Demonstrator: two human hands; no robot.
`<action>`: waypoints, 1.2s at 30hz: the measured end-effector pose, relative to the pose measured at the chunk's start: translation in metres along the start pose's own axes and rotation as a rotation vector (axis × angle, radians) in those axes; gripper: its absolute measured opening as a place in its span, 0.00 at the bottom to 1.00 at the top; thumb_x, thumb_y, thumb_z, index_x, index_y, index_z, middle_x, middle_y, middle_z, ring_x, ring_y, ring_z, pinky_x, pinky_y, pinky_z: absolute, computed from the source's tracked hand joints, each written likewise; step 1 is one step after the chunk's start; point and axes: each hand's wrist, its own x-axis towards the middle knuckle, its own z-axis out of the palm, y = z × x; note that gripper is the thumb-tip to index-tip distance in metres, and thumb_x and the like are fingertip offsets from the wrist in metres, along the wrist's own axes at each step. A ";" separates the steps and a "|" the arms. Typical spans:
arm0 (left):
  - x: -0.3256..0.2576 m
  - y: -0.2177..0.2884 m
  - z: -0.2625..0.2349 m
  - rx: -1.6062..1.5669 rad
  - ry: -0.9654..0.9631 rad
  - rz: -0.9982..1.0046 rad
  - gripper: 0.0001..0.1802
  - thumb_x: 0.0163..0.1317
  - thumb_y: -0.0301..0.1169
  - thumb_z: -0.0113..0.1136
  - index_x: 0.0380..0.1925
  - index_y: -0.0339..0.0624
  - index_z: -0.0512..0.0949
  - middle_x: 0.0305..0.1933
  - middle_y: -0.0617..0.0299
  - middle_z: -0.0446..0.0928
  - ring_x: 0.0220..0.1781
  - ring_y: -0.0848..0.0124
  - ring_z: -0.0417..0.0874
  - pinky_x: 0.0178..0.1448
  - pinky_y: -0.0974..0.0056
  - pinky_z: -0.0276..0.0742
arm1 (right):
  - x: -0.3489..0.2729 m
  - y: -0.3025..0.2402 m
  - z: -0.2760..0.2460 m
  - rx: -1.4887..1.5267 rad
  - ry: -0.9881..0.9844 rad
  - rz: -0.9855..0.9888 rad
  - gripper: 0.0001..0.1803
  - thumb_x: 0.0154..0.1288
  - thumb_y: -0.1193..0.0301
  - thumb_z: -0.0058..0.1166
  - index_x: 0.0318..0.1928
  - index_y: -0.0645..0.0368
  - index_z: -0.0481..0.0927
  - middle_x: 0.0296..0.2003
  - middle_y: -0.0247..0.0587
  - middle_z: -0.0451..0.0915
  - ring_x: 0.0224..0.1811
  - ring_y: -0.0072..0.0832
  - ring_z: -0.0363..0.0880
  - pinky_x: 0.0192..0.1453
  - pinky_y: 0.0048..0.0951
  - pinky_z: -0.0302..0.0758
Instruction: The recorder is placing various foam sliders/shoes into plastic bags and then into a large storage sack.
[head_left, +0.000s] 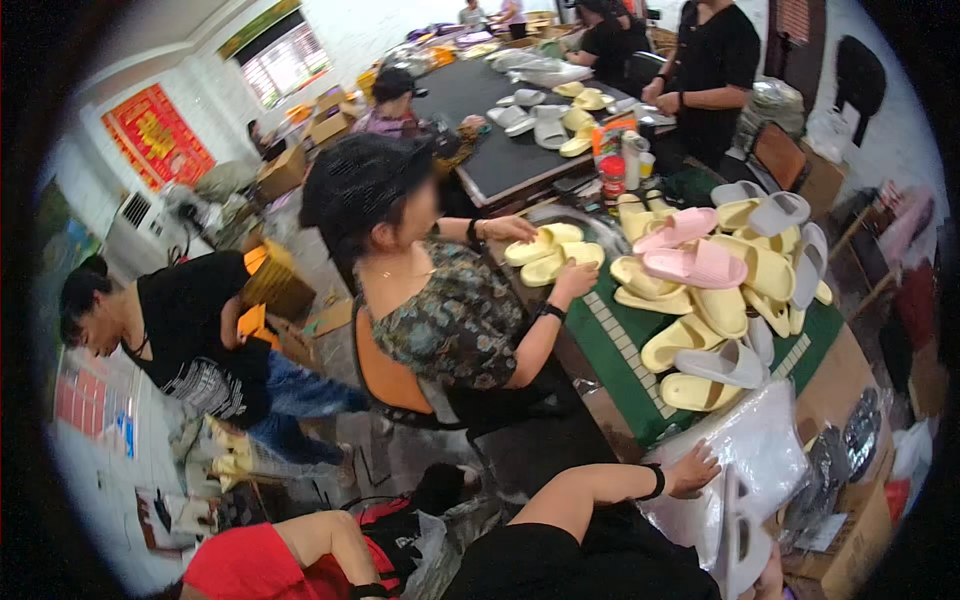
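My left hand [692,470], with a black band at its wrist, rests on a stack of clear plastic bags [757,440]. Its fingers are stretched out over the plastic. Low at the right edge of the table, only part of my right hand [772,578] shows, closed around a pair of grey slippers [745,545] held on edge beside the bags. Just beyond the bags lies a heap of yellow, grey and pink slippers [718,310] on a green mat [625,385].
Across the mat, a seated co-worker [440,290] holds a pair of yellow slippers [553,252]. A cardboard box [860,545] and dark plastic packs [825,465] sit at my right. A person in red [255,565] is close at lower left. Farther off stands a dark table [480,130].
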 end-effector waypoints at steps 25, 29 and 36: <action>0.042 0.000 -0.010 -0.287 -0.368 0.143 0.18 0.65 0.38 0.40 0.49 0.42 0.73 0.36 0.45 0.78 0.37 0.49 0.78 0.42 0.51 0.73 | -0.147 0.055 0.028 0.089 -0.018 0.115 0.12 0.55 0.75 0.56 0.40 0.67 0.77 0.51 0.37 0.70 0.51 0.25 0.65 0.56 0.27 0.62; 0.045 -0.003 -0.007 -0.394 -0.482 0.034 0.20 0.65 0.39 0.40 0.50 0.40 0.72 0.38 0.41 0.76 0.40 0.46 0.77 0.46 0.51 0.72 | -0.154 0.056 0.065 0.133 0.054 -0.079 0.15 0.54 0.75 0.55 0.43 0.66 0.77 0.52 0.36 0.69 0.50 0.23 0.66 0.55 0.25 0.62; 0.034 0.029 -0.048 -0.413 -0.515 0.249 0.22 0.65 0.34 0.40 0.56 0.34 0.64 0.50 0.38 0.71 0.49 0.46 0.73 0.52 0.53 0.70 | -0.143 0.081 0.115 -0.287 0.784 -0.076 0.17 0.59 0.68 0.52 0.48 0.60 0.75 0.46 0.39 0.76 0.46 0.32 0.75 0.52 0.30 0.69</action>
